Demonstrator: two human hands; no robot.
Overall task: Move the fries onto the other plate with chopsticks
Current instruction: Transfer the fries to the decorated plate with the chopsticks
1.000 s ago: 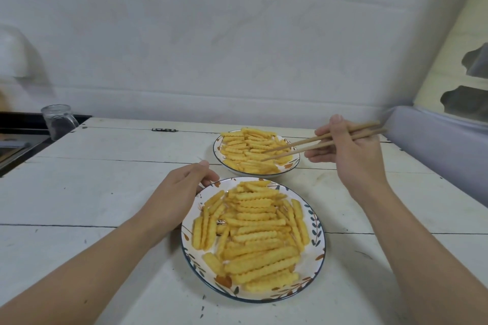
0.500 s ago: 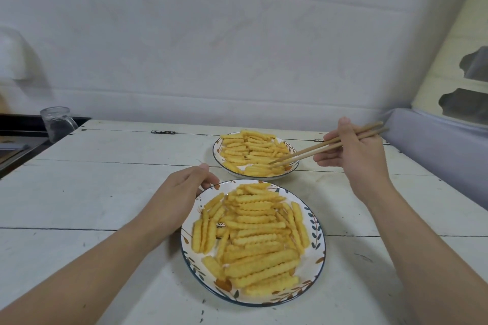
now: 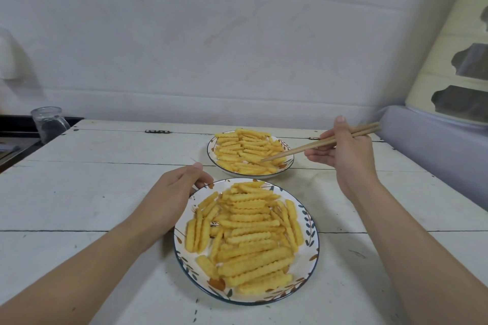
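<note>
At the far left edge a glass (image 3: 48, 124) stands just off the table's (image 3: 87, 192) back corner, on a darker surface. The white plank table runs bare from there toward the middle — open room along its left side and front-left corner, crossed only by the left forearm. The left hand (image 3: 171, 198) rests at the near plate's (image 3: 309, 229) upper-left rim, fingers curled against the edge with the thumb on top, holding it. That plate sits close to the front of the table, piled with fries (image 3: 245, 232) across most of its face; only a band of patterned rim shows bare. Just behind it, with a narrow strip of table between, lies the far plate (image 3: 211, 150), also heaped with fries (image 3: 245, 153). The chopsticks (image 3: 317, 144) slant down from upper right, tips close together and touching the fries at this plate's right side; whether a fry is caught between them cannot be told. The right hand (image 3: 346, 155) pinches the chopsticks, index finger raised — it hangs above the table right of the far plate. Beyond it the table ends against a grey padded edge (image 3: 435, 150).
</note>
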